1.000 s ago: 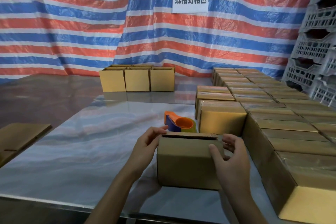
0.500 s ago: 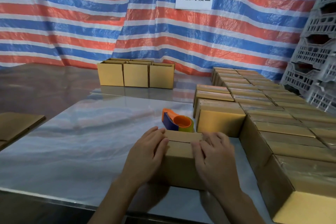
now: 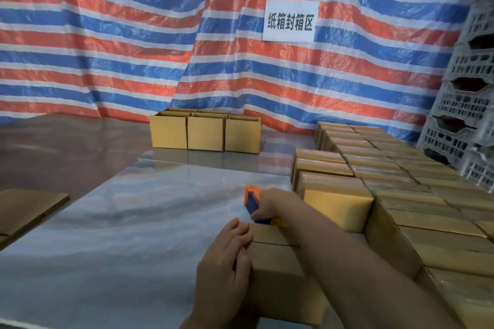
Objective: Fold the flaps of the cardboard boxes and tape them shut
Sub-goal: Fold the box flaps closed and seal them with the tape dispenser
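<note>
A small cardboard box [image 3: 278, 262] sits on the shiny table [image 3: 120, 235] in front of me, its top flaps folded down with a seam across the top. My left hand [image 3: 227, 254] lies flat on the box's left top edge and presses the flaps. My right hand [image 3: 272, 204] reaches past the box and wraps around the orange and blue tape dispenser [image 3: 252, 199] just behind it. My right forearm crosses over the box.
Several taped boxes [image 3: 395, 195] fill the table's right side in rows. Three open boxes [image 3: 204, 132] stand at the back. Flat cardboard [image 3: 24, 208] lies at the left edge. Grey plastic crates [image 3: 467, 115] are stacked at the far right.
My right hand left the box top and reached forward onto the tape dispenser. My left hand stayed on the folded flaps. The view tilted upward.
</note>
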